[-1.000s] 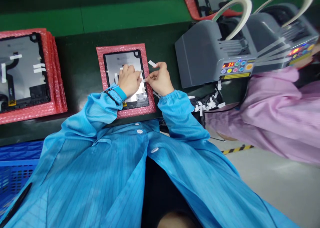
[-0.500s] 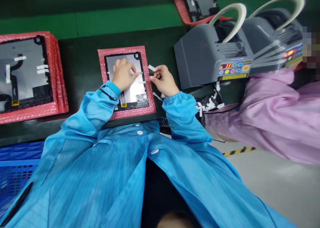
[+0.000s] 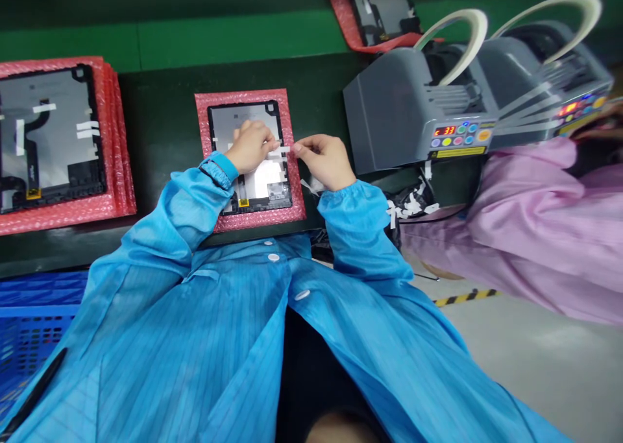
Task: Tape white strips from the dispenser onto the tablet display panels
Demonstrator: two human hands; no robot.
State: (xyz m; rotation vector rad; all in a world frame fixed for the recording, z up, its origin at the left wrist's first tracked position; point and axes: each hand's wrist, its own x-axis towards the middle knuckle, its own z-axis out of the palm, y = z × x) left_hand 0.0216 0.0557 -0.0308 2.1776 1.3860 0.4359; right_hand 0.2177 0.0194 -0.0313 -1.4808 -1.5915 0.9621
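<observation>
A tablet-like screen panel (image 3: 228,122) with a silvery back and black frame lies on a pink bubble-wrap sheet (image 3: 298,200). My right hand (image 3: 328,161) pinches the outer end of a short white tape strip (image 3: 285,149) at the panel's right edge. My left hand (image 3: 252,146) rests over the panel's middle, fingers curled together, their tips close to the strip's inner end. Whether those tips grip anything is hidden. Below the strip, more white tape shows on the panel's right side. A yellow-ended ribbon cable (image 3: 243,202) sits at the lower edge.
At left stands a stack of pink bubble-wrap sheets (image 3: 119,170) with a similar panel (image 3: 53,138) on top. Two grey tape dispensers (image 3: 389,115) are at right, beside a co-worker's pink sleeve (image 3: 525,203). Tape scraps (image 3: 416,203) cling below them. A blue basket (image 3: 39,333) is lower left.
My right hand has brought the tape strip left and down onto the panel's right edge. The fingers of my left hand have shifted toward that edge.
</observation>
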